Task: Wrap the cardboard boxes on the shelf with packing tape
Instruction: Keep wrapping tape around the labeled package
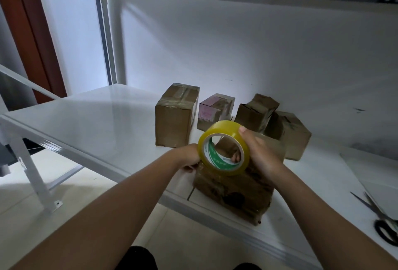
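Note:
My right hand [261, 153] grips a yellow roll of packing tape [224, 147], fingers through its core, held upright over a tape-covered cardboard box [234, 192] at the shelf's front edge. My left hand [189, 157] sits at the box's near left corner just below the roll, pinching what looks like the tape end; most of it is hidden behind the roll. Behind stand a tall taped box [174, 116], a small pinkish box [213, 110] and two more brown boxes [256, 111] [290, 134].
The white metal shelf [97, 123] stretches left with bare surface. Black-handled scissors [381, 218] lie at the far right near the front edge. An upper shelf overhangs above. A white post and brace stand at the left.

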Demonstrator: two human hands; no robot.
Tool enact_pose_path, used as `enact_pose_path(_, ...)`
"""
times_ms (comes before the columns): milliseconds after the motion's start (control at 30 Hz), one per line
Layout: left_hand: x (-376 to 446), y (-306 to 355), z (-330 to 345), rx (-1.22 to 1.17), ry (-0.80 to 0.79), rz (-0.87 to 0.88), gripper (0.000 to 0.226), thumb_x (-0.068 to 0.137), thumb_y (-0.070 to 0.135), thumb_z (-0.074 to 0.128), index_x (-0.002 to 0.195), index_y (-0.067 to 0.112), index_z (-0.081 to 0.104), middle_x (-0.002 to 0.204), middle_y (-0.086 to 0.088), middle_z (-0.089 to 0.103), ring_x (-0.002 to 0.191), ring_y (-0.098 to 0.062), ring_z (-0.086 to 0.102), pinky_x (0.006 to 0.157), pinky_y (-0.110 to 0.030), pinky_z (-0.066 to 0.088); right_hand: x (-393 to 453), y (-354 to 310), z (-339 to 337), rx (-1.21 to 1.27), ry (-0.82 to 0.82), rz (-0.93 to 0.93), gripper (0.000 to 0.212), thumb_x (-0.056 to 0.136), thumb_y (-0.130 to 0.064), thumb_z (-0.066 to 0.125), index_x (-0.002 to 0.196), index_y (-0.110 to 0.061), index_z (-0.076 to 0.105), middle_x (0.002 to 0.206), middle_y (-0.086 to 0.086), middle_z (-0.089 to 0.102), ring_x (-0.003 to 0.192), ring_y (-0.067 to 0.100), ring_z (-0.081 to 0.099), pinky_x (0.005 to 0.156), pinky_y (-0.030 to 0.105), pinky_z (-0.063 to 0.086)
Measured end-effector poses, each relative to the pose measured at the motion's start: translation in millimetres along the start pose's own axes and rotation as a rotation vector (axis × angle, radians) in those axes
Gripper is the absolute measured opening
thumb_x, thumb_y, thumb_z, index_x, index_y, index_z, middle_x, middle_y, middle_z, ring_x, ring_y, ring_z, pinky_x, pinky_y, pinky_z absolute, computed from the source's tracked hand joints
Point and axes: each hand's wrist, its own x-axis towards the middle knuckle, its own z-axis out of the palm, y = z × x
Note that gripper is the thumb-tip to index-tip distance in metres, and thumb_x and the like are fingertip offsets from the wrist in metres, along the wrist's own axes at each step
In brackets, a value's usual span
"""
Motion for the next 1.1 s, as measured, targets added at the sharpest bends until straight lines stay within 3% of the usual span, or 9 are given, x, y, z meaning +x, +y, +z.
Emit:
enact_pose_path(67, 0.1, 3.1, -2.8, 0.049, 0.018, 0.056, 0.019, 0.100, 0.017, 0.039, 0.086, 0.013, 0.052, 0.074, -0.004, 0.052, 0.065, -0.013, 0.047, 0.065, -0.026, 0.044, 0.0, -3.9, 1.2, 0.001, -0.004, 0.003, 0.085, 0.052, -0.082, 0.037, 0.086, -0.011, 0.069, 0.061, 0.006, 0.069, 0.069, 0.023, 0.069, 0.078, 0.030, 0.053)
enact_pose_path(167, -2.2, 5.2, -9.1, 0.098, 0.000, 0.043, 0.021, 0.099, 0.019, 0.042, 0.081, 0.016, 0.052, 0.076, -0.001, 0.055, 0.067, -0.010, 0.051, 0.070, -0.027, 0.046, 2.3, -8.0, 1.6, -0.018, 0.009, -0.001, 0.070, 0.063, -0.077, 0.038, 0.086, -0.019, 0.068, 0.064, 0.005, 0.071, 0.065, 0.016, 0.070, 0.066, 0.022, 0.052)
enact_pose_path(267, -3.3, 5.4, -15.8, 0.033, -0.084, -0.041, 0.023, 0.098, 0.022, 0.043, 0.077, 0.018, 0.053, 0.069, 0.003, 0.054, 0.059, -0.006, 0.048, 0.067, -0.025, 0.045, 2.5, -11.1, 2.4, -0.049, 0.024, 0.005, 0.048, 0.087, -0.063, 0.040, 0.083, -0.023, 0.066, 0.063, 0.001, 0.071, 0.065, 0.014, 0.070, 0.068, 0.025, 0.052)
enact_pose_path(333, -3.0, 7.8, -18.3, -0.027, -0.155, -0.063, 0.025, 0.097, 0.019, 0.042, 0.074, 0.017, 0.051, 0.061, 0.003, 0.049, 0.055, -0.008, 0.042, 0.067, -0.025, 0.043, 1.7, -13.0, 1.2, -0.046, 0.059, 0.010, 0.045, 0.092, -0.055, 0.042, 0.080, -0.021, 0.067, 0.060, -0.002, 0.070, 0.061, 0.012, 0.068, 0.067, 0.025, 0.053)
enact_pose_path(433, -1.1, 9.1, -16.6, -0.095, -0.163, -0.076, 0.028, 0.097, 0.015, 0.041, 0.072, 0.016, 0.052, 0.057, 0.002, 0.047, 0.056, -0.010, 0.040, 0.070, -0.027, 0.045, -1.1, -13.6, 1.7, -0.008, 0.096, 0.011, 0.040, 0.092, -0.052, 0.046, 0.078, -0.021, 0.068, 0.060, -0.002, 0.070, 0.054, 0.007, 0.066, 0.057, 0.018, 0.051)
enact_pose_path(567, -0.5, 9.6, -15.4, -0.030, -0.089, -0.046, 0.022, 0.097, 0.016, 0.043, 0.078, 0.014, 0.055, 0.057, 0.003, 0.055, 0.057, -0.009, 0.047, 0.068, -0.027, 0.049, -1.3, -15.2, 3.9, -0.010, 0.104, 0.031, 0.040, 0.091, -0.053, 0.047, 0.079, -0.021, 0.069, 0.063, 0.001, 0.069, 0.059, 0.011, 0.065, 0.068, 0.027, 0.051)
enact_pose_path(700, -2.9, 12.6, -15.3, 0.011, -0.031, -0.016, 0.028, 0.096, 0.012, 0.041, 0.069, 0.015, 0.051, 0.043, 0.007, 0.054, 0.041, -0.004, 0.047, 0.061, -0.024, 0.044, -0.8, -26.0, 1.0, -0.176, 0.061, 0.015, 0.050, 0.091, -0.057, 0.042, 0.088, -0.015, 0.069, 0.072, 0.004, 0.067, 0.066, 0.011, 0.061, 0.063, 0.025, 0.044)
enact_pose_path(933, -5.2, 11.8, -11.9, 0.063, -0.007, 0.031, 0.034, 0.098, 0.011, 0.043, 0.065, 0.014, 0.048, 0.042, 0.008, 0.051, 0.034, -0.001, 0.044, 0.055, -0.023, 0.039, 0.6, -42.1, 0.3, -0.348, 0.011, -0.033, 0.047, 0.089, -0.059, 0.044, 0.059, -0.023, 0.042, 0.048, -0.012, 0.038, 0.048, 0.008, 0.041, 0.056, 0.026, 0.035)
enact_pose_path(1100, -7.4, 13.8, -11.4, 0.100, -0.020, 0.030, 0.033, 0.099, 0.014, 0.042, 0.066, 0.015, 0.048, 0.044, 0.010, 0.052, 0.036, 0.001, 0.047, 0.057, -0.023, 0.038, -0.8, -40.5, -1.5, -0.388, 0.007, -0.032, 0.047, 0.090, -0.061, 0.041, 0.063, -0.023, 0.046, 0.053, -0.010, 0.042, 0.051, 0.007, 0.045, 0.055, 0.023, 0.036)
